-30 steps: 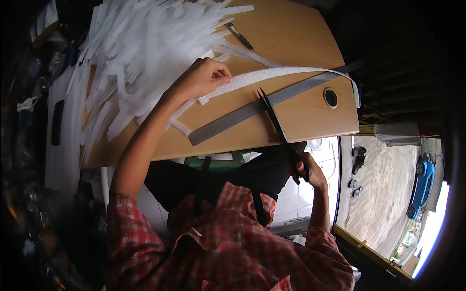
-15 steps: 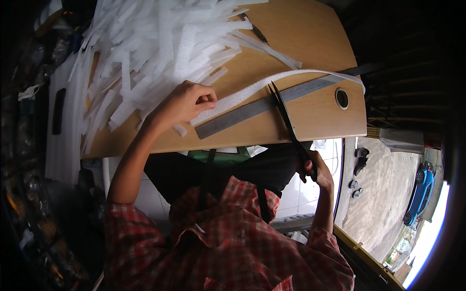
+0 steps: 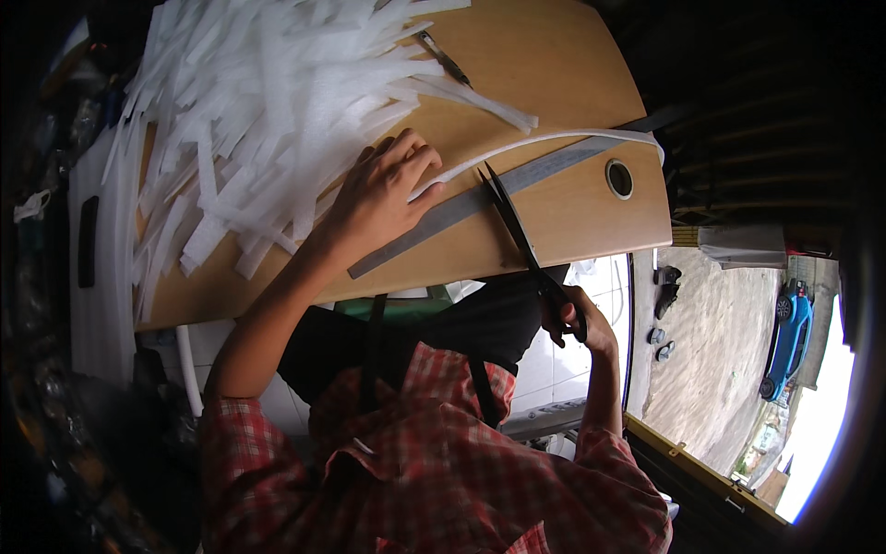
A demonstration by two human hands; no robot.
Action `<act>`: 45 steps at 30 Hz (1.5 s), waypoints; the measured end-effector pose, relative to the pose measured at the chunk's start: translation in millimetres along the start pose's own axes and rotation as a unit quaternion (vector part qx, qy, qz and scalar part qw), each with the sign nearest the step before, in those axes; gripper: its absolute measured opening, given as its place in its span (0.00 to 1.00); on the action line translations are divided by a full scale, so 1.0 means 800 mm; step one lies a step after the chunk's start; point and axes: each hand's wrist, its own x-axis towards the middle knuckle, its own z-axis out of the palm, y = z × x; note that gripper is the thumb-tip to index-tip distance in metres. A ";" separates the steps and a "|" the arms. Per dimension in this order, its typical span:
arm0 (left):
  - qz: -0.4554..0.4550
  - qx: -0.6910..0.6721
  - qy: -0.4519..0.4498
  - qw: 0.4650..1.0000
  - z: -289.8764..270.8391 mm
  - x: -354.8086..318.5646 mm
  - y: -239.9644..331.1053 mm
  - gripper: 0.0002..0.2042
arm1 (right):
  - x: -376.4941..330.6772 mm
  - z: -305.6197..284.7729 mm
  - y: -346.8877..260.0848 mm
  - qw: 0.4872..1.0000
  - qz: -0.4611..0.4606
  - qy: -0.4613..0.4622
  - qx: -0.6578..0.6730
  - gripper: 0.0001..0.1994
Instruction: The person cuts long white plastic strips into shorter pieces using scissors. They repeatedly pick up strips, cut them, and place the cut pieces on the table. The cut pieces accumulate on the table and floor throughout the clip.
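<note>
My left hand (image 3: 389, 185) is over the table, fingers bent and thumb apart, around the near end of a long white foam strip (image 3: 535, 141). From between thumb and forefinger the strip arcs right, its far end curling down by the table's right edge. My right hand (image 3: 580, 319) is closed round the handles of black scissors (image 3: 513, 222). Their blades point up and away, slightly parted at the tips, over a flat grey metal ruler (image 3: 461, 212). The ruler lies slantwise across the table, partly beneath the strip.
A big heap of cut white foam strips (image 3: 277, 102) covers the left of the wooden table (image 3: 554, 74). A dark cutter knife (image 3: 445, 59) lies behind. The tabletop has a round hole (image 3: 619, 179) at right. Outside are shoes (image 3: 666, 291) and a blue car (image 3: 787, 343).
My left hand has shifted right across the strip and its fingers have spread more. The strip now shows more of its edge. The whole view has slid slightly; the scissors stay in my right hand.
</note>
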 end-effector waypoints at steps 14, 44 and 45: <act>-0.048 -0.174 0.053 0.982 0.056 0.040 -0.025 0.09 | -0.009 0.005 -0.003 1.000 -0.003 0.020 -0.002 0.51; 0.030 -0.066 0.042 0.996 0.056 0.034 -0.018 0.09 | 0.008 0.003 -0.020 0.996 0.006 0.072 -0.058 0.37; 0.030 -0.072 0.035 0.996 0.055 0.034 -0.023 0.10 | 0.008 0.002 -0.018 0.995 0.007 0.080 -0.063 0.35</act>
